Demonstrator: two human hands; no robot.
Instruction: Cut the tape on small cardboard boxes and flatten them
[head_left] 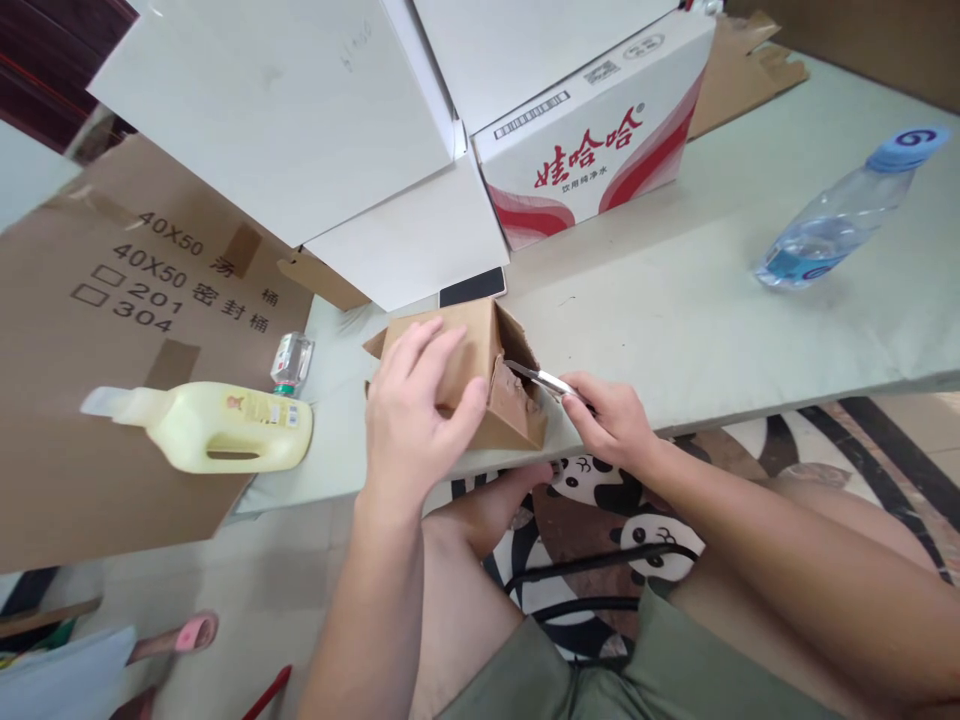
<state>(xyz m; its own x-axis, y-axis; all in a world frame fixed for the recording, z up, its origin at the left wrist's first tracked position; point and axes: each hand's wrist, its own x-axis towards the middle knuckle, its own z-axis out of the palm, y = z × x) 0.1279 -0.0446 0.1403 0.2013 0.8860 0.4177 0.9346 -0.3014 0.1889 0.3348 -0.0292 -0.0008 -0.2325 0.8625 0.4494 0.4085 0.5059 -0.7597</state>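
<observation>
A small brown cardboard box (pixel 517 425) stands near the front edge of the table, its flaps raised and torn on the right side. My left hand (pixel 420 410) lies on the top and left of the box with its fingers spread. To the right of the box, my right hand (pixel 611 415) is closed around the handle of a metal tool (pixel 551 381), which looks like scissors or a knife. The tip of the tool reaches the torn flap on the box's right side. Behind the box lies a dark phone-like object (pixel 472 288).
White boxes (pixel 592 150) stand at the back. A water bottle (pixel 832 220) is at the right. On the left are a yellow jug (pixel 232 425), a small clear bottle (pixel 291 360) and a large carton (pixel 97 400). A person's foot in a pink slipper (pixel 196 632) shows lower left.
</observation>
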